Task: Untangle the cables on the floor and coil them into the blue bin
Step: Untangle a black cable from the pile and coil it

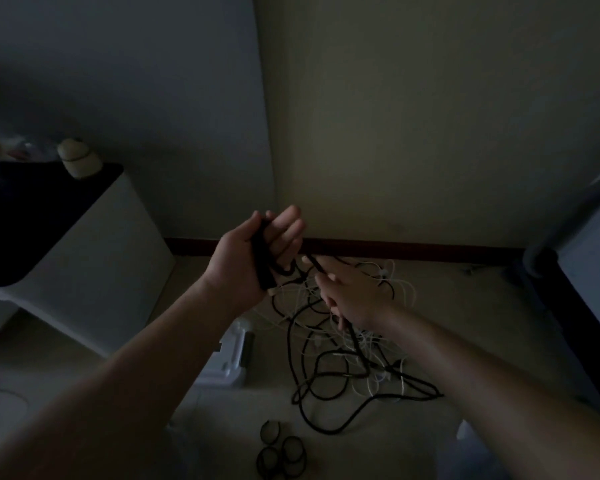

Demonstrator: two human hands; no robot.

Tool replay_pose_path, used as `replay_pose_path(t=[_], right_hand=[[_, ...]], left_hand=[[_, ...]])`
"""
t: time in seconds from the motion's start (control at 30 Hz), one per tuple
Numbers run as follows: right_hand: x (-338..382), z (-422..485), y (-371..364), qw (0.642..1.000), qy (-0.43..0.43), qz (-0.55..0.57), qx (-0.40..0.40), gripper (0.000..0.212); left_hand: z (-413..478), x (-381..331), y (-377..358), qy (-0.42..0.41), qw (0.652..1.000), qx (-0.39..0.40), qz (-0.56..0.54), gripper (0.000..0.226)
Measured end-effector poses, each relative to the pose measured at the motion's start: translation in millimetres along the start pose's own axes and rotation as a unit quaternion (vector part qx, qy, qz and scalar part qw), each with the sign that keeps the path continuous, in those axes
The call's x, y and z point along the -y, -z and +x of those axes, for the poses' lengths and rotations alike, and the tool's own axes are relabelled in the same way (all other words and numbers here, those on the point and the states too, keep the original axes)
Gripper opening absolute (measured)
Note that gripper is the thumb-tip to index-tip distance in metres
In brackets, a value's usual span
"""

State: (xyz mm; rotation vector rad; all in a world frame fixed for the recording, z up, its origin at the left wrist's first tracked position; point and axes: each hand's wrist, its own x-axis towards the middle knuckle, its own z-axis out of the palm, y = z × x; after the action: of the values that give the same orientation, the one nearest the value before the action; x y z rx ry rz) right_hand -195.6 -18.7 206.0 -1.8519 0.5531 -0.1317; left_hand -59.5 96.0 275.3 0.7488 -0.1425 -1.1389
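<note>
left grip (248,258) curled round a coiled bunch of black cable (262,268), right grip (355,294) pinching its loose strand, messy tangle (354,344) on the floor (482,323) by far wall

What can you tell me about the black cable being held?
The black cable is thick, round and matte, rubbery by its look. Several loops hang bunched in the left hand; one strand runs to the right hand, which holds it, then drops into the tangle on the floor among thin white cables. Its ends are too dark to see.
</note>
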Motion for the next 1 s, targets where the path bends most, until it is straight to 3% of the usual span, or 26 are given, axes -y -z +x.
replay_pose_path(t=[0.1, 0.23, 0.37, 0.43, 0.63, 0.73, 0.83, 0.9, 1.0], right_hand=[[-2.5, 1.6, -0.2, 0.997, -0.027, -0.063, 0.02, 0.049], [-2.8, -6.1, -3.3, 0.985, -0.068, -0.114, 0.109, 0.052], [15.3, -12.3, -8.7, 0.954, 0.019, -0.282, 0.102, 0.039], [22.3, -14.9, -9.9, 0.944, 0.062, -0.312, 0.087, 0.032], [43.7, -17.1, -5.0, 0.944, 0.121, -0.301, 0.057, 0.046], [49.3, -20.5, 0.4, 0.952, 0.167, -0.257, -0.013, 0.03], [50.3, -19.2, 8.9, 0.964, 0.18, -0.185, -0.064, 0.01], [47.7, -17.5, 16.8, 0.971, 0.178, -0.143, -0.069, 0.009], [43.0, -15.7, 31.4, 0.971, 0.176, -0.1, -0.126, 0.03]], left_hand=[[2.6, -9.9, 3.7, -0.03, 0.999, -0.007, 0.014, 0.03], [9.3, -27.5, 17.1, -0.066, 0.998, -0.023, -0.001, 0.032], [14.0, -29.9, 24.8, -0.077, 0.996, -0.037, 0.035, 0.034], [14.7, -25.0, 22.9, -0.079, 0.993, -0.044, 0.07, 0.034], [15.9, 3.5, 18.3, -0.104, 0.952, -0.062, 0.28, 0.023], [10.7, 16.1, 15.4, -0.084, 0.922, -0.019, 0.377, 0.023], [5.6, 23.1, 13.5, -0.075, 0.861, 0.007, 0.503, 0.03], [2.8, 28.8, 11.2, -0.037, 0.854, 0.039, 0.518, 0.033], [-0.5, 35.0, 7.0, 0.024, 0.865, 0.081, 0.495, 0.04]])
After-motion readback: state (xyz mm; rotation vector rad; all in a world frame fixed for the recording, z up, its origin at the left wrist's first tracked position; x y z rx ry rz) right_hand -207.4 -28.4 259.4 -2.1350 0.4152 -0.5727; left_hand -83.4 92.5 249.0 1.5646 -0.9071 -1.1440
